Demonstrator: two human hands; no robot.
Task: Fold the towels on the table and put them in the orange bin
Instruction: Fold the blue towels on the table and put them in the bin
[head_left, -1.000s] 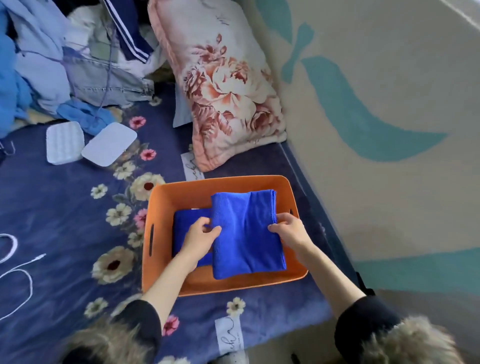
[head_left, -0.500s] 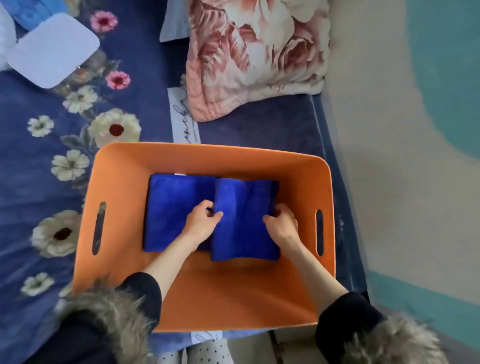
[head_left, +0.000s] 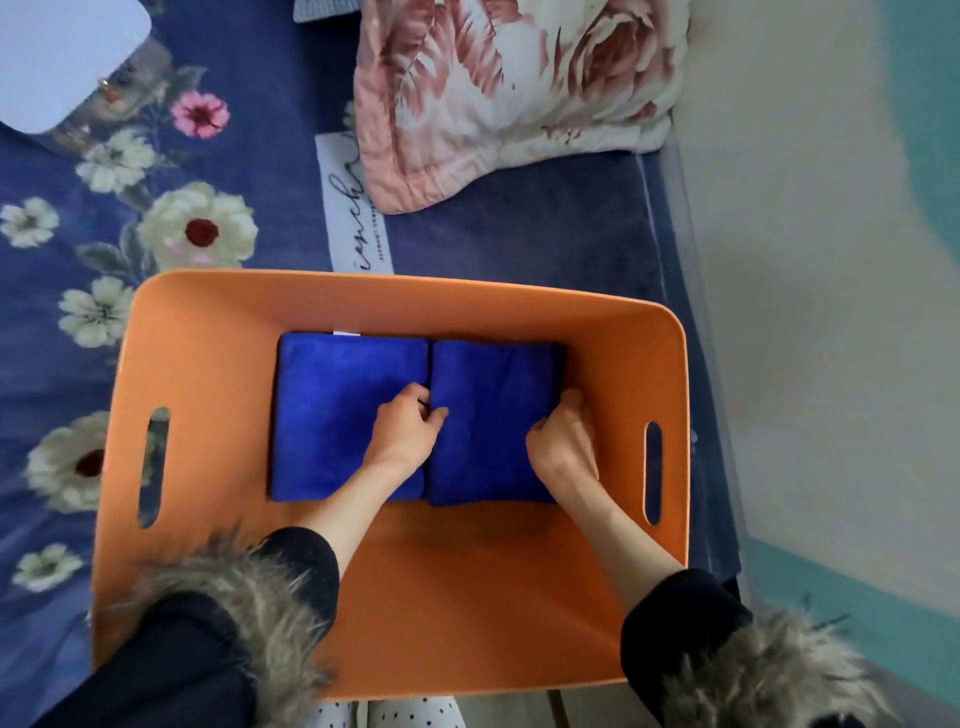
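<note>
Two folded towels (head_left: 348, 415) (head_left: 493, 410) lie side by side in one orange bin (head_left: 218, 364).

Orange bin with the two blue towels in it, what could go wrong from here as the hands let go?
1. The left hand and right hand grip the edges of the right towel; pulling out fast might drag its fold open.
2. That towel sits tight against the left towel, so a nudge could rumple the seam between them.
3. The fur cuff hangs over the orange bin and may snag its rim.
</note>
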